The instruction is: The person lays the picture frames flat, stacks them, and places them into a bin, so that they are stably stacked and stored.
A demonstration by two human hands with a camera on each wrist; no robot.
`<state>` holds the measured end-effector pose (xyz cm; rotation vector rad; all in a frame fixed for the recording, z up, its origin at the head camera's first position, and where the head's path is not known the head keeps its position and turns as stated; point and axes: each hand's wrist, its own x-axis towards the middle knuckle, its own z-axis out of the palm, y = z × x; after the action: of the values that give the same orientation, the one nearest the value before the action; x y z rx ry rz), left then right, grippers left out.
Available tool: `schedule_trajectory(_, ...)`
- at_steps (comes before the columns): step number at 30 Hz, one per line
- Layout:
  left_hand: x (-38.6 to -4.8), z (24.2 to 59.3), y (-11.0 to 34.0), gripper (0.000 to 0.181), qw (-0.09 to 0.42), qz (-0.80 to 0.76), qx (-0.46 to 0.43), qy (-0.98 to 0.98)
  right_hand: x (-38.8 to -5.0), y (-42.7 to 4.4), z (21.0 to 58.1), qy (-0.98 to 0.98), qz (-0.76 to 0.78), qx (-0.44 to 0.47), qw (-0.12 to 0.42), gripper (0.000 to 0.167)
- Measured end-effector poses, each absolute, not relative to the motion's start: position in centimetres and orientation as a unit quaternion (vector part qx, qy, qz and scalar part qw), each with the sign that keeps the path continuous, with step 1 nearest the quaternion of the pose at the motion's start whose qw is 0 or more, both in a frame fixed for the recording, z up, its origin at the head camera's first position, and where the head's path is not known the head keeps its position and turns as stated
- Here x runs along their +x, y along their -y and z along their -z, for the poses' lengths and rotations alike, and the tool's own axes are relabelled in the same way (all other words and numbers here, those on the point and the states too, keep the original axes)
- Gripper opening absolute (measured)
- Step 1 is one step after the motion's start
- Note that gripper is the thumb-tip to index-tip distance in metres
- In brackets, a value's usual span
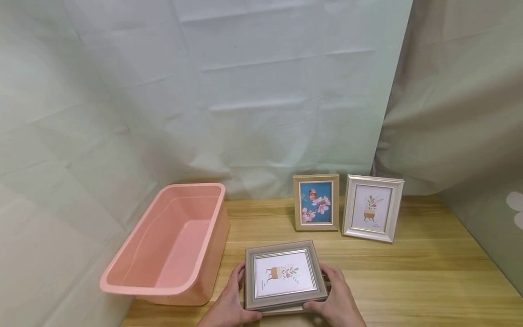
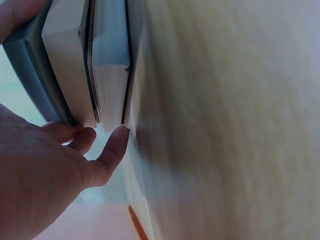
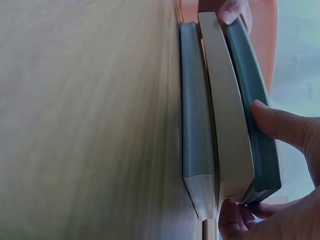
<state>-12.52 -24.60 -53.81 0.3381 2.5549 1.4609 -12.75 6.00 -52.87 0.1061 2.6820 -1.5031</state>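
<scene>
Snugly between left hand [image 1: 229,303] and right hand [image 1: 338,299], stacked picture frames [image 1: 286,274]

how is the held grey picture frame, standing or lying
Lying: the grey picture frame rests atop stacked frames, its flower print facing up.

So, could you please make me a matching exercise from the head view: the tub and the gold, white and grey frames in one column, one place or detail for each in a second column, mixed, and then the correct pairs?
1. tub
2. gold frame
3. white frame
4. grey frame

A. stands farthest right
B. between the left hand and right hand
C. farthest left
D. shows a blue picture

Pairs: 1-C, 2-D, 3-A, 4-B
</scene>
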Motion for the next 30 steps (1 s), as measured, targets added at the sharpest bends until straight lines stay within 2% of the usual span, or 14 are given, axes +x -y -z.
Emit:
schedule_trajectory(16,-12.7,54.0,24.8,0.134,0.117,-0.504,0.122,-0.847,-12.5,-6.0,53.3,-0.869,0.493,0.032,0.020,0.112)
schedule_trajectory(23,-12.6,54.0,25.3,0.136,0.144,-0.510,0.111,-0.841,-12.6,-6.1,53.4,-0.862,0.504,0.034,0.044,0.116)
schedule_trajectory(26,-12.6,53.9,25.5,0.133,0.149,-0.531,0.115,-0.826,-12.5,-6.5,53.4,-0.854,0.516,0.030,0.051,0.111)
schedule_trajectory(30,-12.7,53.7,25.4,0.128,0.141,-0.550,0.113,-0.815,-12.7,-7.0,52.8,-0.838,0.543,0.029,0.042,0.096)
